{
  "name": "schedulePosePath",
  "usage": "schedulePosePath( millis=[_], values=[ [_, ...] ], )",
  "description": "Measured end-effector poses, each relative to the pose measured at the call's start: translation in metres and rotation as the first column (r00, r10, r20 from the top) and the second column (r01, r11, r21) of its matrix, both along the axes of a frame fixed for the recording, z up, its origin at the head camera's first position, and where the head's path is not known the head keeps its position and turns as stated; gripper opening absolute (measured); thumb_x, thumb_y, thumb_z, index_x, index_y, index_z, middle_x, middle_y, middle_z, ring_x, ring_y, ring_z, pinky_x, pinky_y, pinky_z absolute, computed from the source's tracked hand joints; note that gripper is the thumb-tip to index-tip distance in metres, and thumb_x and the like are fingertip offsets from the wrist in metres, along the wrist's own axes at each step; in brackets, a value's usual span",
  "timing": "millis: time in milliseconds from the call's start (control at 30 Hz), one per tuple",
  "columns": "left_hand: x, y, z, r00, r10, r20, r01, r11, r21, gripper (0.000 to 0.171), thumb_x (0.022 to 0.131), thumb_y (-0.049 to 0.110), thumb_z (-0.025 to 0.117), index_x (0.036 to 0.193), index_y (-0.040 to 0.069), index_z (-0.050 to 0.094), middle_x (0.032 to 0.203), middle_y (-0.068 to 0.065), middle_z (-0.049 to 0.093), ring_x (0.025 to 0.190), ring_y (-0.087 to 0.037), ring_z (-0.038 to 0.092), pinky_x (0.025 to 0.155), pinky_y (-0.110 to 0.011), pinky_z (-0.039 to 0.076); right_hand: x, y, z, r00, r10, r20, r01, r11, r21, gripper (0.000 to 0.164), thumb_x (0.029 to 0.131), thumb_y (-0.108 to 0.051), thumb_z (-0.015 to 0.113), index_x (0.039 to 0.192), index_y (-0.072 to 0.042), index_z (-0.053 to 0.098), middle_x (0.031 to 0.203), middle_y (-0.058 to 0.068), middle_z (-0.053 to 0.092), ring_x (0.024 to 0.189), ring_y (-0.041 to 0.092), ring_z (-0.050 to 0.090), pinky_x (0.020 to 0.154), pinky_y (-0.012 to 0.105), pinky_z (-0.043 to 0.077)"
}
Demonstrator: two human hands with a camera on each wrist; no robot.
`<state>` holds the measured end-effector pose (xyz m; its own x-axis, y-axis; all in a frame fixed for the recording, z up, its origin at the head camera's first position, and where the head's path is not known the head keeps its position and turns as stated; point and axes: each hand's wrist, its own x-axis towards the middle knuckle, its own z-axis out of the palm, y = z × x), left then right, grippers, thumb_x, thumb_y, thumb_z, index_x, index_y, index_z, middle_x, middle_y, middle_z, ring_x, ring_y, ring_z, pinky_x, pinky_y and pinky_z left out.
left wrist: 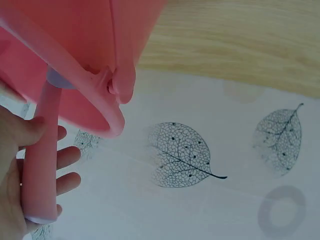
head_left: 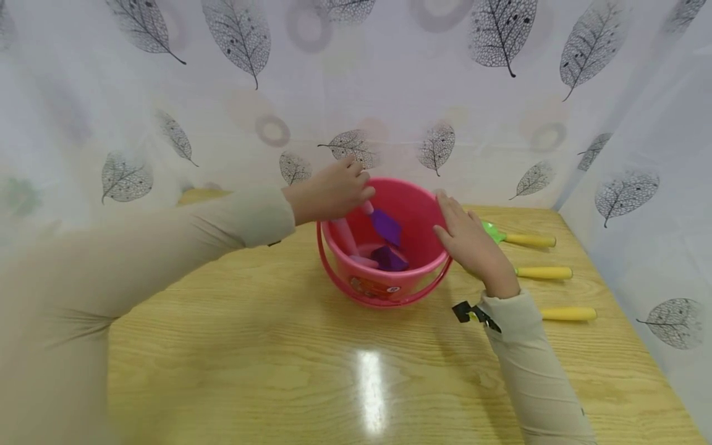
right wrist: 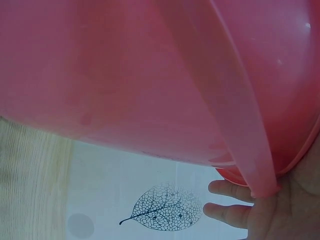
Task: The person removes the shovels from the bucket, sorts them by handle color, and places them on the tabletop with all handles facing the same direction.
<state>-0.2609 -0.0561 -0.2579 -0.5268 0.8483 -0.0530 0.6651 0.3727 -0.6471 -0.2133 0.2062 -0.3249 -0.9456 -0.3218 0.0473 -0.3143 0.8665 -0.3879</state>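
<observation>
My left hand (head_left: 336,190) holds a toy shovel with a purple blade (head_left: 386,227) over the left rim of a pink bucket (head_left: 417,213). The blade hangs down inside the bucket. In the left wrist view, the shovel's pink handle (left wrist: 41,160) lies between the thumb and the fingers. On the bucket's right rim rests my right hand (head_left: 473,241), its fingers stretched out along the rim. Inside the bucket are another pink handle (head_left: 345,235) and a dark purple piece (head_left: 390,258), partly hidden. The bucket's carrying handle (right wrist: 225,100) crosses the right wrist view.
Right of the bucket, a green-headed tool with a yellow handle (head_left: 531,240) lies on the wooden table (head_left: 278,358). Two more yellow handles (head_left: 545,272) lie nearer, partly hidden by my right arm. A leaf-patterned curtain (head_left: 222,123) hangs behind and on the right.
</observation>
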Motion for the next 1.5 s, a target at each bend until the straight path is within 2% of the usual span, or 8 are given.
schedulePosePath(
  millis=[133, 267, 400, 567, 733, 933, 1233, 1500],
  values=[
    [0.005, -0.011, -0.001, 0.997, -0.045, -0.065, 0.049, 0.997, 0.063, 0.018, 0.094, 0.016, 0.047, 0.103, 0.004, 0.057, 0.105, -0.015, 0.065, 0.102, -0.031, 0.059, 0.102, -0.045, 0.039, -0.001, -0.001, 0.000, 1.000, 0.000, 0.003, 0.000, 1.000, -0.002, 0.065, 0.100, -0.025, 0.035, 0.152, -0.010, -0.001, 0.159, 0.013, 0.004, 0.146, 0.037, 0.006, 0.117, 0.057, 0.001],
    [0.009, -0.021, -0.003, 0.994, -0.052, -0.096, 0.064, 0.989, 0.134, 0.023, 0.091, 0.022, 0.054, 0.103, 0.003, 0.055, 0.107, -0.016, 0.064, 0.104, -0.032, 0.058, 0.104, -0.046, 0.038, -0.001, -0.001, -0.001, 1.000, 0.001, 0.005, -0.001, 1.000, -0.002, 0.065, 0.100, -0.025, 0.035, 0.152, -0.010, -0.002, 0.159, 0.013, 0.004, 0.146, 0.037, 0.006, 0.117, 0.056, 0.001],
    [0.012, -0.031, -0.007, 0.997, -0.006, -0.081, 0.024, 0.977, 0.213, 0.032, 0.087, 0.030, 0.061, 0.105, 0.004, 0.052, 0.103, -0.016, 0.061, 0.098, -0.031, 0.055, 0.092, -0.041, 0.041, -0.001, -0.002, -0.001, 1.000, -0.002, 0.008, 0.002, 1.000, -0.009, 0.065, 0.100, -0.026, 0.035, 0.152, -0.011, -0.002, 0.160, 0.012, 0.004, 0.146, 0.036, 0.005, 0.117, 0.056, 0.000],
    [0.017, -0.040, -0.011, 0.995, 0.083, -0.053, -0.063, 0.947, 0.314, 0.020, 0.093, 0.019, 0.049, 0.104, 0.004, 0.053, 0.096, -0.016, 0.057, 0.091, -0.030, 0.051, 0.083, -0.040, 0.040, -0.002, -0.001, -0.002, 1.000, -0.011, 0.006, 0.011, 1.000, -0.012, 0.066, 0.099, -0.026, 0.037, 0.152, -0.011, -0.001, 0.160, 0.011, 0.005, 0.147, 0.034, 0.005, 0.117, 0.055, 0.001],
    [0.019, -0.047, -0.016, 0.990, 0.141, -0.007, -0.125, 0.898, 0.422, 0.019, 0.094, 0.020, 0.045, 0.097, 0.002, 0.052, 0.086, -0.015, 0.051, 0.082, -0.030, 0.045, 0.077, -0.041, 0.038, -0.002, -0.001, -0.002, 1.000, -0.013, 0.010, 0.013, 1.000, -0.018, 0.066, 0.099, -0.027, 0.036, 0.152, -0.011, -0.001, 0.160, 0.011, 0.005, 0.147, 0.034, 0.005, 0.117, 0.055, 0.000],
    [0.019, -0.057, -0.024, 0.984, 0.173, -0.042, -0.119, 0.816, 0.566, 0.027, 0.092, 0.029, 0.057, 0.093, 0.002, 0.052, 0.081, -0.015, 0.052, 0.078, -0.030, 0.047, 0.074, -0.041, 0.039, -0.001, -0.001, -0.003, 1.000, -0.012, 0.004, 0.012, 1.000, -0.020, 0.066, 0.100, -0.028, 0.035, 0.152, -0.011, 0.000, 0.160, 0.010, 0.005, 0.147, 0.034, 0.005, 0.117, 0.055, 0.001],
    [0.019, -0.082, -0.030, 0.954, 0.299, 0.021, -0.243, 0.732, 0.637, 0.029, 0.091, 0.032, 0.058, 0.099, 0.004, 0.056, 0.088, -0.016, 0.056, 0.086, -0.034, 0.052, 0.077, -0.045, 0.040, 0.000, -0.002, -0.002, 1.000, -0.002, -0.002, 0.002, 1.000, -0.031, 0.065, 0.100, -0.026, 0.035, 0.152, -0.010, 0.001, 0.160, 0.011, 0.006, 0.147, 0.035, 0.007, 0.117, 0.056, 0.002],
    [0.013, -0.106, -0.042, 0.949, 0.315, -0.008, -0.222, 0.689, 0.690, 0.030, 0.090, 0.029, 0.060, 0.099, 0.001, 0.057, 0.090, -0.019, 0.059, 0.088, -0.037, 0.055, 0.083, -0.048, 0.042, 0.000, -0.002, -0.002, 1.000, -0.004, -0.008, 0.004, 1.000, -0.031, 0.065, 0.099, -0.025, 0.036, 0.152, -0.011, 0.001, 0.160, 0.011, 0.006, 0.146, 0.035, 0.007, 0.117, 0.056, 0.003]
  ],
)
